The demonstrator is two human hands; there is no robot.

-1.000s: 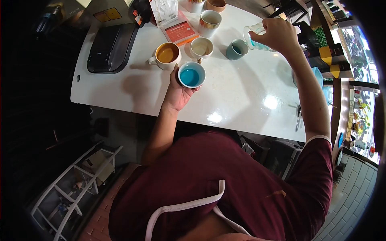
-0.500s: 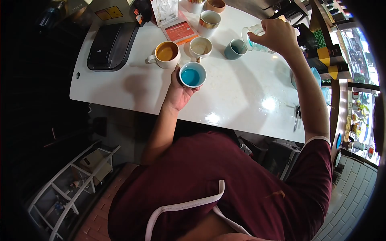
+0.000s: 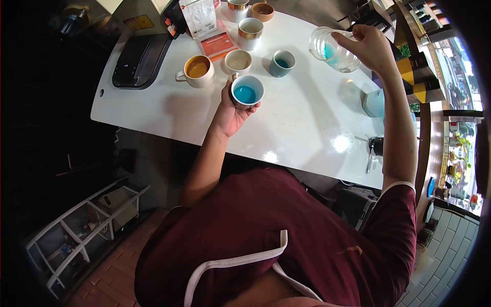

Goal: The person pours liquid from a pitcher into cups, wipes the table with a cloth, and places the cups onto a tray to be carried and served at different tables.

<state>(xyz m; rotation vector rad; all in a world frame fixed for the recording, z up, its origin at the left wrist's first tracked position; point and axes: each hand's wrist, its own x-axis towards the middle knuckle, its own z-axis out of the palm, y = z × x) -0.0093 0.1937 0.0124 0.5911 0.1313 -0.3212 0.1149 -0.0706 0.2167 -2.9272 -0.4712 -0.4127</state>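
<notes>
My left hand (image 3: 228, 116) is closed around a white-rimmed cup (image 3: 247, 98) holding blue liquid, raised over the near side of the table. My right hand (image 3: 376, 48) grips a clear glass carafe (image 3: 335, 50) by its handle side. The carafe is tilted, with a little blue liquid inside. Left of it, a grey-green cup (image 3: 282, 69) with dark bluish contents stands on the table. Beyond my left hand are a cream mug (image 3: 200, 79) with an orange-brown inside and a pale cup (image 3: 238, 61).
The white table (image 3: 302, 123) carries a black scale (image 3: 140, 64) at left. A white pouch (image 3: 199, 18), a red card (image 3: 219, 45), a white-and-gold cup (image 3: 250, 35) and a brown cup (image 3: 262, 12) stand farther back. A pale blue container (image 3: 373, 104) and a spoon (image 3: 369, 159) are at right.
The carafe in my right hand has moved away from the grey-green cup, to the right. My left hand keeps hold of its cup. The whole view has shifted slightly.
</notes>
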